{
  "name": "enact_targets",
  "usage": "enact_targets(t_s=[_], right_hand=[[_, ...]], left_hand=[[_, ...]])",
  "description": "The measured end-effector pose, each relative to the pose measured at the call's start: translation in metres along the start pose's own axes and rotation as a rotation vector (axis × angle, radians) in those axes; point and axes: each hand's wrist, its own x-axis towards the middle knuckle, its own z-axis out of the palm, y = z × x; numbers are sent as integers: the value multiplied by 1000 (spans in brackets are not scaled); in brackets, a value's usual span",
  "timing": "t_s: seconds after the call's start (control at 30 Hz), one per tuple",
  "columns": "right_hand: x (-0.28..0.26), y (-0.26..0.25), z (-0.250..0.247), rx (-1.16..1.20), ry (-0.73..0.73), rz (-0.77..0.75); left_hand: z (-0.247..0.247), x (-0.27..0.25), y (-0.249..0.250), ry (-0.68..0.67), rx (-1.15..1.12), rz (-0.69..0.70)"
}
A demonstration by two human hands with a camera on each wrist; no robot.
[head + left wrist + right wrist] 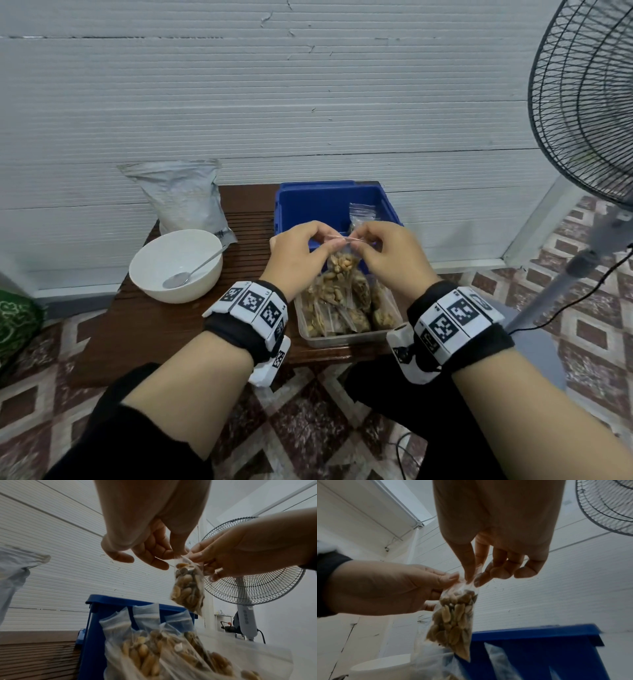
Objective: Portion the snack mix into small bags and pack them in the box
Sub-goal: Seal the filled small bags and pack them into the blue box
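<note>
A small clear bag of snack mix [340, 265] [188, 586] [453, 619] hangs in the air above a clear plastic box [346, 337]. My left hand [301, 251] [150, 550] [388, 588] pinches the bag's top edge from the left. My right hand [387, 253] [228, 557] [488, 566] pinches the same edge from the right. Several filled bags [339, 308] [154, 649] lie packed in the clear box. Behind it stands a blue bin [329, 209] [96, 628] [539, 649] with empty small bags [361, 212].
A white bowl [176, 265] with a spoon [191, 270] sits at the left of the low wooden table [154, 329]. A large grey pouch [181, 195] leans on the wall behind it. A standing fan [582, 113] is at the right.
</note>
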Motion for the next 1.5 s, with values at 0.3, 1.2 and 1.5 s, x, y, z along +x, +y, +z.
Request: enact_targets(t_s=[0.3, 1.2, 1.5], right_hand=[[58, 9, -52, -29, -51, 68], [138, 93, -19, -739, -520, 43], [126, 100, -9, -783, -409, 13]], left_hand=[[-28, 43, -26, 107, 17, -182], [-11, 97, -112, -126, 306, -366], [-9, 96, -110, -114, 254, -393]])
